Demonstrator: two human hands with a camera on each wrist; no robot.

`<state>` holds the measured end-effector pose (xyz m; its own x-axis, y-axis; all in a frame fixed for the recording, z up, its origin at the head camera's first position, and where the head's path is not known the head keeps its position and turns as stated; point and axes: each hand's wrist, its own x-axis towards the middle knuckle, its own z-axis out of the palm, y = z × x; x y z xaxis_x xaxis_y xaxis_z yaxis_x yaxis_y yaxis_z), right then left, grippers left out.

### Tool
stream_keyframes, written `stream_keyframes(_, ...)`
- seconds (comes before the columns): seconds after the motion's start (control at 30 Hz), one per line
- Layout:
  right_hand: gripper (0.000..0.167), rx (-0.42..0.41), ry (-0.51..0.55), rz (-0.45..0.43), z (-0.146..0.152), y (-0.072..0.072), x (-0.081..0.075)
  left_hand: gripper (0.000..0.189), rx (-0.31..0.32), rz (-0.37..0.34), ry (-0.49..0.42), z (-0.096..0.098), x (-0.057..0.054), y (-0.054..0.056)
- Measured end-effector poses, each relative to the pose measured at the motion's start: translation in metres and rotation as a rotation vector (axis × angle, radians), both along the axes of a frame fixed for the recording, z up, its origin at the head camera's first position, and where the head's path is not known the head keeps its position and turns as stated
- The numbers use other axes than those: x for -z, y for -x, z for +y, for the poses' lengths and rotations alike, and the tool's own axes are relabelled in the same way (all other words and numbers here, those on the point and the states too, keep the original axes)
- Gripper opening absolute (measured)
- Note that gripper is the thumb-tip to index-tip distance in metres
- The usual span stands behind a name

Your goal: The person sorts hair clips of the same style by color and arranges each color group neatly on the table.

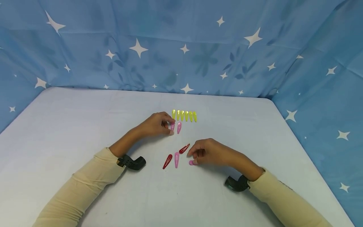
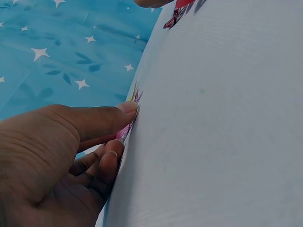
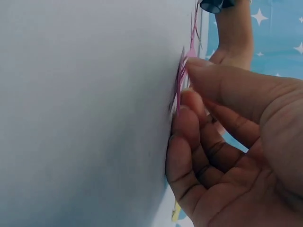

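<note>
My left hand [image 1: 157,124] pinches a pink hair clip [image 1: 172,126] between thumb and fingertips, below the left end of a row of yellow hair clips [image 1: 182,115]. Beside it lies a second pink hair clip [image 1: 179,128]. Nearer the front, my right hand [image 1: 211,153] holds another pink hair clip [image 1: 191,162] between thumb and fingers, low over the table; in the right wrist view this purplish-pink clip [image 3: 180,87] shows edge-on at the fingertips. Left of that hand are a red hair clip [image 1: 184,148], a pink hair clip [image 1: 176,160] and another red hair clip [image 1: 167,161].
A white-covered table [image 1: 85,126] carries everything. Behind it and along the right side hangs a blue curtain [image 1: 170,47] with white stars. Each wrist wears a black camera, the left wrist camera [image 1: 133,162] and the right wrist camera [image 1: 236,183], both low over the tabletop.
</note>
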<state>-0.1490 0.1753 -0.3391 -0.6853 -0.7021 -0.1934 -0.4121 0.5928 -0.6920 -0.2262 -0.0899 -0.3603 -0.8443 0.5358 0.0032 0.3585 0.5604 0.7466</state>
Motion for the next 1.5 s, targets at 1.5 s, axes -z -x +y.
stream_keyframes(1.5, 0.012, 0.139, 0.159, 0.077, -0.001, 0.033, -0.013, 0.042, -0.017, -0.011, 0.008, 0.001, 0.000, -0.001)
